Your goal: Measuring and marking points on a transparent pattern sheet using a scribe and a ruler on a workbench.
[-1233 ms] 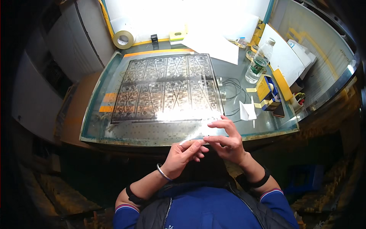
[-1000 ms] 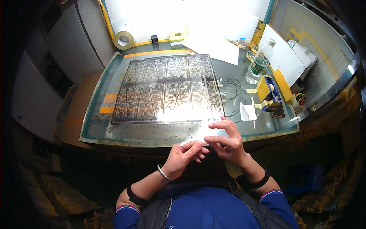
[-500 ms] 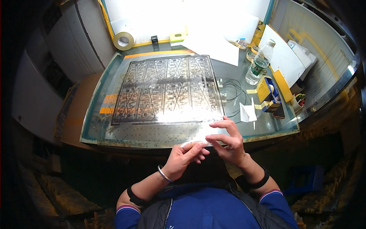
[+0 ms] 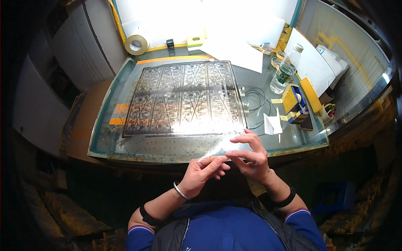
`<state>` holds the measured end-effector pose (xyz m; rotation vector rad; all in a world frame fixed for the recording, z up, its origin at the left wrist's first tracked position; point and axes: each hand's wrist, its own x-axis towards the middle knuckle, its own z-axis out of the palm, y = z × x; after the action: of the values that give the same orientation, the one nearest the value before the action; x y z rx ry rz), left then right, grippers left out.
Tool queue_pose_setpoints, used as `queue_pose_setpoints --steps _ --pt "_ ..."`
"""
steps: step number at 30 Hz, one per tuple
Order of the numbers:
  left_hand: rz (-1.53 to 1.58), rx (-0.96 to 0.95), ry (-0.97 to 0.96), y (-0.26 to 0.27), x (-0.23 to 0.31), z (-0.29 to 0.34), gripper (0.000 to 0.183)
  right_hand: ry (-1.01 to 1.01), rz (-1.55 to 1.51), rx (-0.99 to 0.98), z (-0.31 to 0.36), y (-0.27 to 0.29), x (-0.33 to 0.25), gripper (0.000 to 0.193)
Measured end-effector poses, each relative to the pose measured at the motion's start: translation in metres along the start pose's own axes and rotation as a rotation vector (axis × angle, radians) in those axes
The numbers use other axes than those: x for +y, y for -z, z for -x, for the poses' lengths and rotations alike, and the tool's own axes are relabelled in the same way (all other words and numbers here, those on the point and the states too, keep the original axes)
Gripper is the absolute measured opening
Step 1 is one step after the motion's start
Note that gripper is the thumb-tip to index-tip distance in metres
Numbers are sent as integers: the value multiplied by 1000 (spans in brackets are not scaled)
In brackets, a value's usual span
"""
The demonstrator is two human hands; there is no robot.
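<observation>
A clear film (image 4: 184, 149) with rows of small dark marks reaches over the near side of the glass-topped table. My left hand (image 4: 202, 173) is closed on its near edge, thumb on top and fingers curled. Just right of it, my right hand (image 4: 253, 157) pinches the same edge between thumb and forefinger, the other fingers raised and spread. Glare whitens the film near the fingertips, so its exact outline is hard to make out. Beyond my hands lies a large dark patterned film (image 4: 180, 98), printed with repeated circuit-like panels, flat on the glass.
A water bottle (image 4: 286, 69) and a blue-and-yellow tape dispenser (image 4: 295, 101) stand on the right, near a folded white paper (image 4: 272, 124) and dark cables (image 4: 260, 97). Farther back are a tape roll (image 4: 136, 44) and a white sheet (image 4: 234, 52). The glass table (image 4: 109, 144) has a taped rim.
The fingers of my right hand have shifted slightly at the film's edge, and the glare on the films has changed a little. My left hand stays in place.
</observation>
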<state>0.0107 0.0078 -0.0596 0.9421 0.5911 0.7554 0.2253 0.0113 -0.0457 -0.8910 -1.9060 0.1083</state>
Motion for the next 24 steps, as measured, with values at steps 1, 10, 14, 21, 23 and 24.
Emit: queue_pose_setpoints --steps 1,10,14,21,23,24 --pt "2 0 -1 0 0 0 32 -2 7 2 -1 0 -1 26" --pt "-1 -22 -6 3 -2 0 32 49 49 2 -4 1 -2 22" --pt "-25 -33 2 4 -2 -1 35 84 114 15 -3 2 1 20" --pt "235 56 27 10 13 -3 46 94 146 49 -3 7 5 20" --pt "169 85 12 10 13 -4 44 76 134 54 -4 7 5 22" --pt "135 100 4 11 13 -4 43 83 139 59 -3 8 5 23"
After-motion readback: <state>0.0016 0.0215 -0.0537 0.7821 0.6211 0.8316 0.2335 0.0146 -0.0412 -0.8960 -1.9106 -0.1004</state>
